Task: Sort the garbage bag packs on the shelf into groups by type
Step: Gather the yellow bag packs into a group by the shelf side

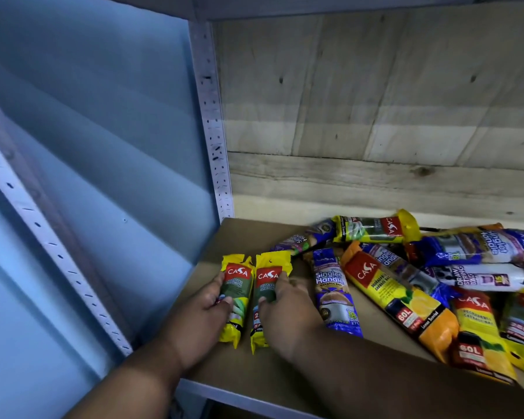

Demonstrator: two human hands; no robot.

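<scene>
Two yellow-and-green Casa packs lie side by side at the left end of the brown shelf board [248, 234]. My left hand [204, 309] grips the left pack [236, 285], and my right hand [285, 309] grips the right pack [268, 282]. To their right lies a blue Singlet Handle pack [335, 294], then a long orange-and-yellow Casa 60L pack [397, 300]. Behind and to the right sits a mixed heap: another yellow-green Casa pack [375, 228], more blue Singlet Handle packs [478, 243], a white Draw String pack [478, 278] and further yellow Casa packs [478, 325].
A perforated metal upright [212, 125] stands at the shelf's back left corner, with a pale blue wall [88, 131] to its left. Wooden boards [375, 101] close the back. The shelf's front edge [239, 399] runs below my forearms.
</scene>
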